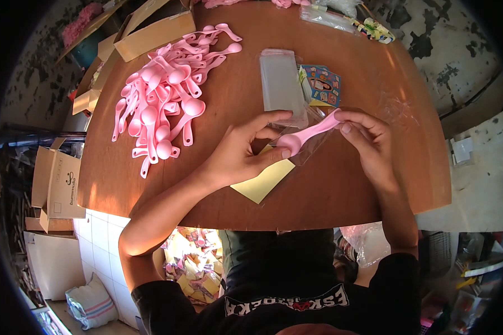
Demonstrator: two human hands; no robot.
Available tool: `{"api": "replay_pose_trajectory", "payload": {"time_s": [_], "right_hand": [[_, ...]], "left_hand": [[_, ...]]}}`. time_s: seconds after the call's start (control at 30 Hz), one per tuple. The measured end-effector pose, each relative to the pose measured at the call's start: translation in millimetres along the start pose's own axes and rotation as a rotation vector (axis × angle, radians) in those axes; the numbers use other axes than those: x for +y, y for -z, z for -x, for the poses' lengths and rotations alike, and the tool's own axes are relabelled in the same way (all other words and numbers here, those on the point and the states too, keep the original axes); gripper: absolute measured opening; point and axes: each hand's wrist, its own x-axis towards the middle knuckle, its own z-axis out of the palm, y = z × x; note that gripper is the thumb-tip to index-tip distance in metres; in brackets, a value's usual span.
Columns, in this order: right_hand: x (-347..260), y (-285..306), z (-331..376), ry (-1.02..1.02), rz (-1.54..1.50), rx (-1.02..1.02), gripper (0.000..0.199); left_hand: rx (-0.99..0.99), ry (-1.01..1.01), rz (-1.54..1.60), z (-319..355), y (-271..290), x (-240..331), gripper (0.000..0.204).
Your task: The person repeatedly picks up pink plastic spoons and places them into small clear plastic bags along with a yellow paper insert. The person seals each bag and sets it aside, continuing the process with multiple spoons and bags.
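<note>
A pink measuring spoon (310, 132) is stretched between my two hands above the table. My left hand (243, 146) holds its bowl end, the thumb on the bowl and the index finger raised. Its handle end is pinched between thumb and fingers of my right hand (370, 135). A transparent plastic sleeve (318, 146) lies around or just behind the spoon; which one, I cannot tell. Under my left hand a pale yellow card (265, 183) rests on the table. Just beyond are a stack of transparent sleeves (279, 75) and several printed blue cards (325, 84).
A large heap of pink spoons (165, 92) covers the left of the brown table (368, 192). An open cardboard box (156, 33) stands at the far left. More plastic packaging (329, 19) lies along the far edge. Below the table are many filled packets (192, 259).
</note>
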Motion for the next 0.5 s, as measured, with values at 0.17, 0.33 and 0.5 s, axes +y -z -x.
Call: {"api": "replay_pose_trajectory", "payload": {"time_s": [0.17, 0.33, 0.5], "right_hand": [[-10, -2, 9, 0.001, 0.032, -0.097, 0.023], [-8, -1, 10, 0.023, -0.056, -0.197, 0.027], [-11, -7, 12, 0.065, -0.048, -0.235, 0.027]], "left_hand": [[0.019, -0.099, -0.020, 1, -1, -6, 0.061], [-0.015, -0.104, 0.035, 4, -3, -1, 0.060], [0.032, -0.207, 0.093, 5, -5, -6, 0.059]]}}
